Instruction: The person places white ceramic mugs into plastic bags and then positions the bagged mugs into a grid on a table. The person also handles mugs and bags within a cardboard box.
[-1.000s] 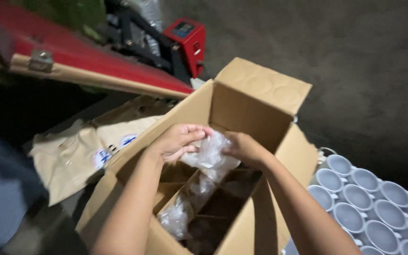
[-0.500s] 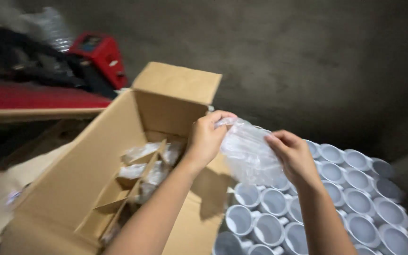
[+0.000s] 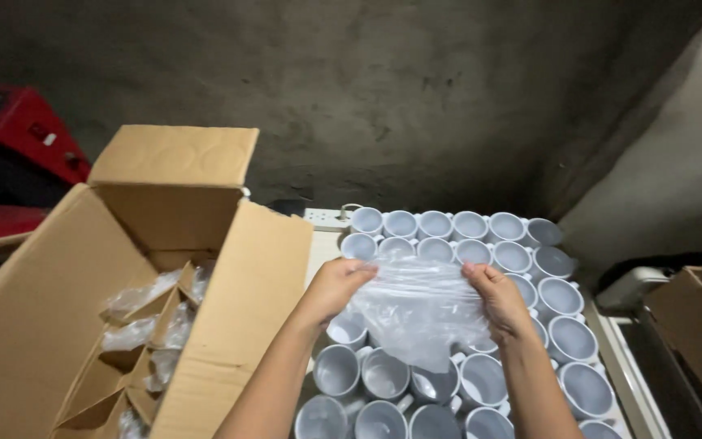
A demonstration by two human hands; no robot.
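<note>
My left hand (image 3: 336, 286) and my right hand (image 3: 499, 299) each grip one side of a clear plastic bag (image 3: 420, 313), which wraps what looks like a white mug. I hold it above several white mugs (image 3: 481, 244) standing upright in close rows on a pale surface. To the left stands an open cardboard box (image 3: 132, 301) with cardboard dividers, and more plastic-wrapped items (image 3: 144, 313) sit in its cells.
A red machine (image 3: 10, 138) stands at the far left behind the box. A rough dark concrete wall (image 3: 416, 97) rises behind the mugs. Another brown cardboard box (image 3: 696, 325) sits at the right edge, next to a white frame (image 3: 639, 284).
Both hands lifted the plastic-wrapped item out of the box and carried it right, over the rows of mugs. The view swung right with them.
</note>
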